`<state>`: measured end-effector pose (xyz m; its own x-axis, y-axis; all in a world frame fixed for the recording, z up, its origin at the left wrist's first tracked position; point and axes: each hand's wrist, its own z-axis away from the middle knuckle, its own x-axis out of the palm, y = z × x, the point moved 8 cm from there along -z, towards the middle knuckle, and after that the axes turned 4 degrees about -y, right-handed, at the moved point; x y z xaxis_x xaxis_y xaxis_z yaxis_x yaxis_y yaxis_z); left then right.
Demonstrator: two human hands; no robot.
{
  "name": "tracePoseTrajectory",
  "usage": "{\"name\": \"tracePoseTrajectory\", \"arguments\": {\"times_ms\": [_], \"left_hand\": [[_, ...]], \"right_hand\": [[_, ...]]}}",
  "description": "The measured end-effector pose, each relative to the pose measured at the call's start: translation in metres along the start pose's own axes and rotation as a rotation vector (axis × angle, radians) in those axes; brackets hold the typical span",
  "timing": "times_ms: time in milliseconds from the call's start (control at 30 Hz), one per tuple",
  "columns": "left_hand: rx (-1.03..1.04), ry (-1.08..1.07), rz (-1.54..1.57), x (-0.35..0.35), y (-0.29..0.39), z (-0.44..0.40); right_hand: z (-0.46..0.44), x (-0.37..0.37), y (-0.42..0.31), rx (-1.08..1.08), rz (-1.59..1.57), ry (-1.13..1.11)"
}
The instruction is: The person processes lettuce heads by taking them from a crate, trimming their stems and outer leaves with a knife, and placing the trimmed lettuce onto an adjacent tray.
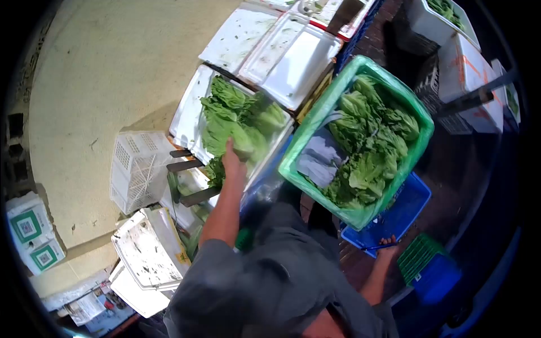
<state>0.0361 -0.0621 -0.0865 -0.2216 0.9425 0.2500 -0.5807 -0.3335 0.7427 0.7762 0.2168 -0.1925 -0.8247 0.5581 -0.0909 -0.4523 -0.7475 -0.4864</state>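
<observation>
My left hand (234, 166) reaches over a white foam tray and grips a head of leafy green lettuce (239, 127), its right side smeared by motion. The thumb lies on the leaves; the other fingers are partly hidden. The foam tray (189, 115) lies under the lettuce. Low on the right, my right hand (386, 248) is closed around a slim blue object (372, 247), whose exact kind I cannot make out. It is held over the edge of a blue crate (420, 194).
A crate lined with green plastic (290, 160) holds several lettuce heads and a greyish cloth-like piece (321, 158). More foam trays (298, 62) lie beyond. A white plastic basket (138, 169) stands left, foam boxes (470, 79) upper right, a green crate (420, 256) lower right.
</observation>
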Motion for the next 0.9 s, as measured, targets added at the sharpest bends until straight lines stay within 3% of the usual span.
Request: {"name": "tracePoseTrajectory", "arguments": {"times_ms": [100,233,467,500,633,800,833,900], "left_hand": [[0.062,0.121,-0.053,-0.053,0.044,-0.057],[-0.007,0.276,-0.163,-0.079,0.074,-0.097],[-0.174,0.022,0.15,-0.1,0.037,-0.212],[-0.218,0.116,0.122,-0.097,0.04,-0.206],[-0.289,0.045,0.151,-0.18,-0.002,-0.308],[-0.317,-0.07,-0.03,-0.183,0.036,-0.289],[-0.239,0.096,-0.196,-0.172,0.047,-0.267],[-0.113,0.12,-0.609,-0.167,0.06,-0.253]], "right_hand": [[0.012,0.026,-0.002,-0.035,0.019,-0.026],[0.045,0.073,-0.001,-0.02,0.155,-0.066],[0.052,0.116,0.009,-0.044,0.338,-0.116],[0.058,0.124,0.012,-0.05,0.373,-0.12],[0.059,0.142,0.023,-0.073,0.515,-0.122],[0.098,0.197,0.024,-0.4,0.874,-0.179],[0.104,0.203,0.017,-0.525,0.955,-0.162],[0.128,0.222,0.009,-0.651,1.112,-0.216]]}}
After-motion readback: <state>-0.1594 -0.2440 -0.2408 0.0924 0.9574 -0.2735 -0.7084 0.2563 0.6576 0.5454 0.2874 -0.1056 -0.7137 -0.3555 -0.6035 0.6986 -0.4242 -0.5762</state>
